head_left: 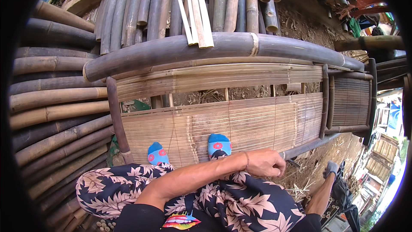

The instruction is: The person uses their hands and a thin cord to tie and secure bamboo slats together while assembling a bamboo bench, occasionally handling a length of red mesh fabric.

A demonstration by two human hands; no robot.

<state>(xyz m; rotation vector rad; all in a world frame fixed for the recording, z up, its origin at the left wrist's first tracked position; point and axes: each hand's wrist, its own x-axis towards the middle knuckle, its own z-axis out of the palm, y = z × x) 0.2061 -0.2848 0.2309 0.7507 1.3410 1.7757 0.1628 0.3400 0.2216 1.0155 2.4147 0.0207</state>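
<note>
Bamboo poles (56,105) are lining the left of this work yard, lying side by side, probably so that they're taking less room. Beside them, the bench (253,122) is standing before us, and our socks (219,145) are resting on it, seemingly steadying us. Pale strips (204,13) are lying over its back pole (171,51), which is apparently propping their near ends. Our left hand (265,163) is hanging by the near pole (308,146), fingers sitting curled closed, nothing showing in them; whether it's touching, we cannot tell. Further right, our right hand (330,169) is appearing grey, perhaps covered, beside a dark cloth (343,195); we cannot tell whether it's opening or gripping. As for the surface, thin slats (150,124) are running lengthwise, a long gap splitting them. Rightward, a framed panel (349,103) is adjoining the bench, and bare earth (315,159) is showing below.
</note>
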